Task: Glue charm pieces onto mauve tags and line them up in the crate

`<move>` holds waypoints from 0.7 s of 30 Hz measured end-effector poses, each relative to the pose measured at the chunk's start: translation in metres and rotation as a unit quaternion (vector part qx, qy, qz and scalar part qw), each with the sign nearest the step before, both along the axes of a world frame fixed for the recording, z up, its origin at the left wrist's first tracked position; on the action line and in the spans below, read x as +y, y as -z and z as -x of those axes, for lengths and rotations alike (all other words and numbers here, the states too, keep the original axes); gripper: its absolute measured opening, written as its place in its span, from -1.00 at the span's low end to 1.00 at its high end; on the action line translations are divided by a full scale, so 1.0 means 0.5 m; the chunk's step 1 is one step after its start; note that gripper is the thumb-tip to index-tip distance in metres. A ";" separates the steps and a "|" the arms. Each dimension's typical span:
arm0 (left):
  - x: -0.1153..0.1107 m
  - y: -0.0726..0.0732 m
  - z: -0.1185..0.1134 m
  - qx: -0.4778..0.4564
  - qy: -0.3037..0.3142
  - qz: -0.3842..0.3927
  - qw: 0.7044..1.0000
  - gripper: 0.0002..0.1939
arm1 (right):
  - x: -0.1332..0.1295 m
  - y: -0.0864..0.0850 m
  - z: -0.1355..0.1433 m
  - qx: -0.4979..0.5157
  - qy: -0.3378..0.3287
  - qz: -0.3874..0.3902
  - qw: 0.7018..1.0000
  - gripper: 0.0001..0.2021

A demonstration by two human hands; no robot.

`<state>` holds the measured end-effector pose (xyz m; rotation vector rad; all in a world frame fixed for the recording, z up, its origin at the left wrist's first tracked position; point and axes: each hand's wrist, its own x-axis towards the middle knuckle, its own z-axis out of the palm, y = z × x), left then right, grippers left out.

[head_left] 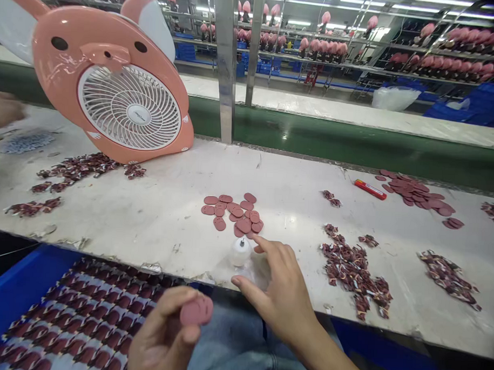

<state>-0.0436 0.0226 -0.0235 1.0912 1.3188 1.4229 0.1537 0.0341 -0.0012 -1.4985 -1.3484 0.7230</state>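
My left hand [160,336] is raised in front of the table's front edge, thumb and fingers closed on a flat dusky-pink oval disc [196,311] with small marks or holes. My right hand [282,286] is open over the edge, thumb and index finger apart. Just left of its fingers stands a small white rounded holder [240,253] with a dark pin on top. The right index fingertip is close to a loose pile of similar pink discs [233,210]; whether it touches one I cannot tell.
A pink animal-shaped fan [131,113] stands at the back left. Dark red bundled pieces [353,269] lie to the right, near a red tube [370,189] and more discs [419,192]. A blue crate [8,295] sits below left. Another person's hand [4,110] shows far left.
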 end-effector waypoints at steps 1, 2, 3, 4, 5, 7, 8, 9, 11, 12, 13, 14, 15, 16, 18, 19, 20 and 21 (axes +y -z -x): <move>0.027 -0.011 0.002 0.033 -0.016 -0.004 0.999 -0.69 | 0.010 0.002 0.001 -0.021 -0.008 -0.006 1.000 -0.52; 0.061 -0.028 -0.001 0.085 -0.018 -0.006 0.996 -0.72 | 0.017 0.004 0.004 -0.035 -0.016 -0.013 0.999 -0.56; 0.101 -0.047 -0.009 0.152 -0.002 -0.023 0.988 -0.73 | 0.021 0.004 0.007 -0.042 -0.022 -0.021 0.999 -0.63; 0.143 -0.067 -0.021 0.221 0.051 -0.084 0.970 -0.75 | 0.021 0.004 0.009 -0.044 -0.025 -0.029 0.998 -0.71; 0.186 -0.086 -0.038 0.282 0.135 -0.153 0.937 -0.74 | 0.017 0.003 0.007 -0.040 -0.023 -0.038 0.998 -0.77; 0.262 -0.112 -0.084 0.325 0.256 -0.190 0.890 -0.85 | 0.001 -0.001 -0.005 -0.018 -0.012 -0.057 0.998 -0.81; 0.292 -0.117 -0.109 0.341 0.313 -0.196 0.864 -0.91 | -0.010 -0.003 -0.016 -0.005 -0.002 -0.067 0.998 -0.81; 0.314 -0.117 -0.133 0.355 0.364 -0.199 0.838 -0.96 | -0.023 -0.005 -0.030 0.007 0.009 -0.077 0.997 -0.80; 0.337 -0.107 -0.172 0.378 0.429 -0.198 0.796 -0.96 | -0.050 -0.004 -0.059 0.023 0.034 -0.089 0.995 -0.78; 0.339 -0.100 -0.183 0.387 0.447 -0.197 0.782 -0.95 | -0.064 -0.002 -0.072 0.026 0.047 -0.092 0.994 -0.79; 0.336 -0.093 -0.189 0.395 0.458 -0.196 0.772 -0.95 | -0.078 0.002 -0.085 0.027 0.058 -0.092 0.994 -0.78; 0.330 -0.088 -0.190 0.401 0.462 -0.195 0.767 -0.96 | -0.090 0.006 -0.095 0.027 0.067 -0.090 0.993 -0.77; 0.322 -0.085 -0.186 0.405 0.464 -0.195 0.763 -0.97 | -0.100 0.011 -0.102 0.027 0.076 -0.088 0.993 -0.76; 0.312 -0.084 -0.179 0.409 0.466 -0.195 0.760 -0.98 | -0.109 0.016 -0.108 0.027 0.083 -0.085 0.993 -0.75; 0.292 -0.084 -0.159 0.412 0.469 -0.195 0.757 -0.97 | -0.121 0.025 -0.115 0.027 0.096 -0.079 0.992 -0.74; 0.283 -0.084 -0.149 0.411 0.469 -0.194 0.757 -0.95 | -0.125 0.028 -0.118 0.028 0.100 -0.077 0.992 -0.74; 0.274 -0.083 -0.139 0.410 0.469 -0.195 0.757 -0.92 | -0.127 0.031 -0.120 0.028 0.102 -0.077 0.991 -0.74; 0.266 -0.080 -0.129 0.407 0.468 -0.195 0.759 -0.90 | -0.128 0.034 -0.122 0.029 0.101 -0.078 0.991 -0.74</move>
